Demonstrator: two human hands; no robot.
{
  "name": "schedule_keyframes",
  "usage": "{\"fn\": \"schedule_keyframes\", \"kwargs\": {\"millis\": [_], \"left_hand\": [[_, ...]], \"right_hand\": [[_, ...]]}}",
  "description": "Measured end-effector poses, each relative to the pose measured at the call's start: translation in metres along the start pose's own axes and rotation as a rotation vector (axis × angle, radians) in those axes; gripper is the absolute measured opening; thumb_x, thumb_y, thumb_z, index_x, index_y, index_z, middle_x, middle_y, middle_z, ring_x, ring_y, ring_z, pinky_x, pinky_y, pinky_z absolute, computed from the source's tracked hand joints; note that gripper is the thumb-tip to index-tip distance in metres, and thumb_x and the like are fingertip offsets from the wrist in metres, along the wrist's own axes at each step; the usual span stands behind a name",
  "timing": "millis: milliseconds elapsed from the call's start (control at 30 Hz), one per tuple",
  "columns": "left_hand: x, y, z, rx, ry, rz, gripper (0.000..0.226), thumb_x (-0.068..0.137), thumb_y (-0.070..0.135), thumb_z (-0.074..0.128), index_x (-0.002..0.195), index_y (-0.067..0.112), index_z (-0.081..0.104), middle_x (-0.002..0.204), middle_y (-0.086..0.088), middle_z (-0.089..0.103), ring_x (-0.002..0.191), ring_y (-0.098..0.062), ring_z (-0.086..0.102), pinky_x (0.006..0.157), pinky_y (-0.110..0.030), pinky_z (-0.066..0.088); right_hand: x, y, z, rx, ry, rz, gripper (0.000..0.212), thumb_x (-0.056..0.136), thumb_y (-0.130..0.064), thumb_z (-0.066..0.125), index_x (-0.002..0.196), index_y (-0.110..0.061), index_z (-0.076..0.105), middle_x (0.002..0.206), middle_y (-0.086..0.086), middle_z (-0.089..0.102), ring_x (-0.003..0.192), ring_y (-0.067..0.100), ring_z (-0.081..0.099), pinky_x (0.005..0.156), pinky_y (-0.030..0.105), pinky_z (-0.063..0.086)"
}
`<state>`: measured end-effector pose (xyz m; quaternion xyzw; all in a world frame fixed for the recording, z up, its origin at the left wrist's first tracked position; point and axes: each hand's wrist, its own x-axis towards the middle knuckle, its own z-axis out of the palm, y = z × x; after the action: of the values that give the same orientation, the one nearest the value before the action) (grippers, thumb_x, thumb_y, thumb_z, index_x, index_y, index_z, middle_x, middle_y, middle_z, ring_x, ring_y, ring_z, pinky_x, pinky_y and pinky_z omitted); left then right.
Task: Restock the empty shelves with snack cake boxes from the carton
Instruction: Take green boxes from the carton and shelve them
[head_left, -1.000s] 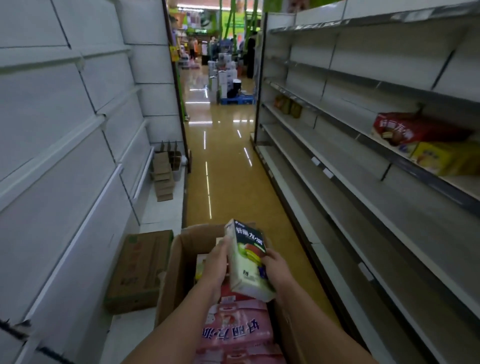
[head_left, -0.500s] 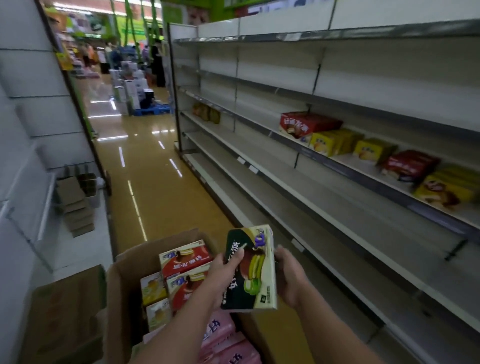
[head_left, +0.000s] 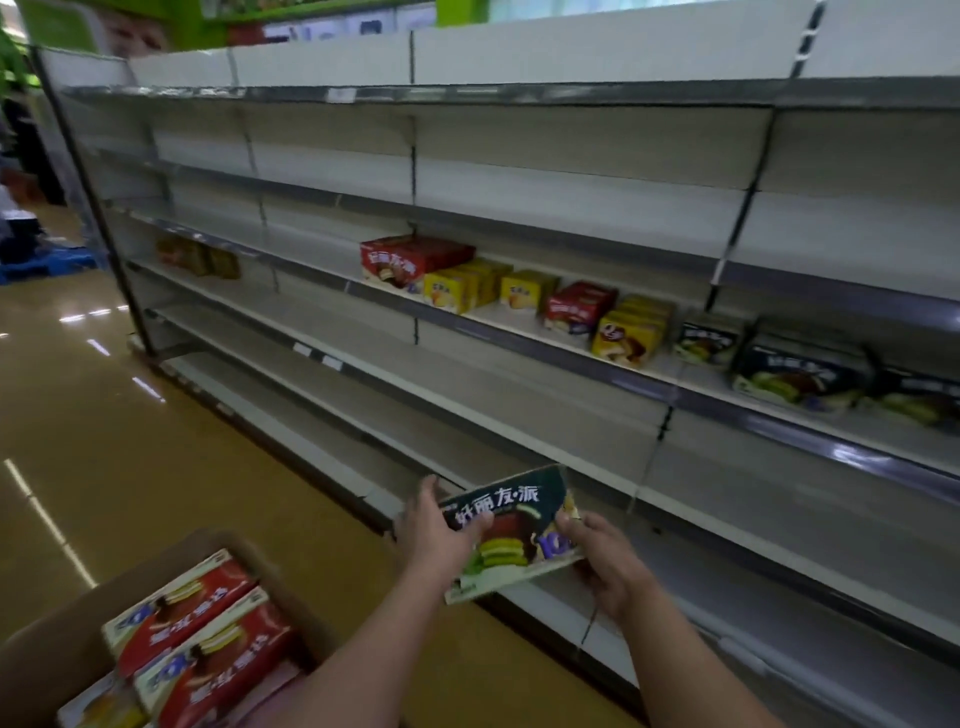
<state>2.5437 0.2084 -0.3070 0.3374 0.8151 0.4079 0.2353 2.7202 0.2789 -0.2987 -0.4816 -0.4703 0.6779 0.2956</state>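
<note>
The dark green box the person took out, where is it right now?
The dark green box is low in the head view, held between the left hand and right hand, before the lower shelves, right of the carton.

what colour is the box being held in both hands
Dark green box with white lettering and green-and-brown cakes pictured, seen in the head view.

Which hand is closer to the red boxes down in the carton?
Left. The left hand grips the dark box on the side nearer the carton and its red boxes. The right hand holds the box's far end, toward the shelves.
</note>
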Motion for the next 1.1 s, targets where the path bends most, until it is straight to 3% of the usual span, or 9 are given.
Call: {"fn": "schedule_keyframes", "kwargs": {"millis": [67,133,200,300,367,467,767,967,1100], "left_hand": [[-0.004,0.016,0.020,-0.194,-0.083,-0.116,0.107,0.072,0.053,0.074,0.151,0.024,0.009,0.155,-0.009,0.023,0.139,-0.035,0.028,0.107,-0.054,0.035],[-0.012,0.034,0.045,-0.264,-0.269,-0.129,0.099,0.079,0.048,0.071,0.150,0.017,0.011,0.153,-0.012,0.029,0.137,-0.033,0.033,0.109,-0.050,0.036],[-0.024,0.056,0.072,-0.238,-0.417,-0.061,0.086,0.086,0.037,0.067,0.149,0.013,0.014,0.147,-0.009,0.039,0.132,-0.029,0.040,0.108,-0.047,0.038],[-0.040,0.091,0.108,-0.197,-0.491,0.036,0.092,0.090,0.024,0.064,0.152,0.011,-0.001,0.150,-0.007,0.035,0.137,-0.028,0.035,0.113,-0.043,0.031],[-0.051,0.117,0.133,-0.165,-0.527,0.125,0.079,0.091,0.018,0.061,0.148,0.010,0.006,0.145,-0.007,0.042,0.130,-0.025,0.042,0.107,-0.039,0.036],[-0.069,0.151,0.171,-0.160,-0.522,0.241,0.043,0.092,0.007,0.057,0.119,0.013,0.024,0.124,-0.009,0.055,0.105,-0.018,0.054,0.088,-0.032,0.043],[-0.115,0.247,0.294,-0.075,-0.466,0.426,0.037,0.091,0.018,0.060,0.114,0.017,0.030,0.117,-0.009,0.059,0.089,-0.022,0.063,0.069,-0.033,0.049],[-0.128,0.289,0.350,-0.056,-0.461,0.443,0.053,0.091,0.026,0.060,0.135,0.012,0.035,0.140,-0.013,0.039,0.121,-0.031,0.048,0.093,-0.037,0.045],[-0.118,0.309,0.374,0.083,-0.426,0.458,0.049,0.088,0.035,0.061,0.130,0.021,0.040,0.130,-0.010,0.042,0.120,-0.031,0.045,0.094,-0.041,0.045]], "right_hand": [[-0.003,-0.003,-0.028,0.106,0.063,-0.022,0.018,0.093,-0.015,0.058,0.105,-0.001,0.058,0.083,0.013,0.069,0.072,0.023,0.062,0.074,0.034,0.052],[-0.012,-0.008,-0.058,0.164,0.124,-0.052,0.017,0.095,-0.015,0.054,0.106,-0.002,0.057,0.087,0.014,0.067,0.071,0.021,0.061,0.064,0.028,0.051],[-0.023,-0.016,-0.089,0.152,0.200,-0.086,0.016,0.095,-0.015,0.054,0.105,-0.003,0.058,0.085,0.012,0.067,0.071,0.021,0.060,0.068,0.029,0.048],[-0.040,-0.026,-0.134,0.026,0.346,-0.165,0.010,0.095,-0.015,0.055,0.094,-0.009,0.063,0.080,0.008,0.067,0.071,0.016,0.059,0.065,0.026,0.042],[-0.048,-0.031,-0.168,-0.069,0.419,-0.218,0.014,0.096,-0.018,0.053,0.095,-0.009,0.065,0.086,0.010,0.068,0.078,0.015,0.060,0.064,0.022,0.040],[-0.056,-0.035,-0.218,-0.162,0.514,-0.238,0.020,0.098,-0.022,0.051,0.099,-0.010,0.066,0.091,0.009,0.070,0.091,0.023,0.063,0.065,0.025,0.042],[-0.074,-0.057,-0.363,-0.229,0.684,-0.199,0.026,0.089,-0.019,0.065,0.112,-0.011,0.057,0.103,0.008,0.067,0.097,0.023,0.061,0.086,0.037,0.048],[-0.065,-0.073,-0.420,-0.327,0.905,-0.152,0.040,0.083,-0.029,0.071,0.108,-0.016,0.043,0.103,0.006,0.062,0.097,0.027,0.060,0.084,0.043,0.049],[-0.049,-0.088,-0.445,-0.413,0.949,-0.173,0.032,0.087,-0.028,0.067,0.107,-0.016,0.046,0.104,0.006,0.062,0.095,0.026,0.060,0.080,0.042,0.050]]}}
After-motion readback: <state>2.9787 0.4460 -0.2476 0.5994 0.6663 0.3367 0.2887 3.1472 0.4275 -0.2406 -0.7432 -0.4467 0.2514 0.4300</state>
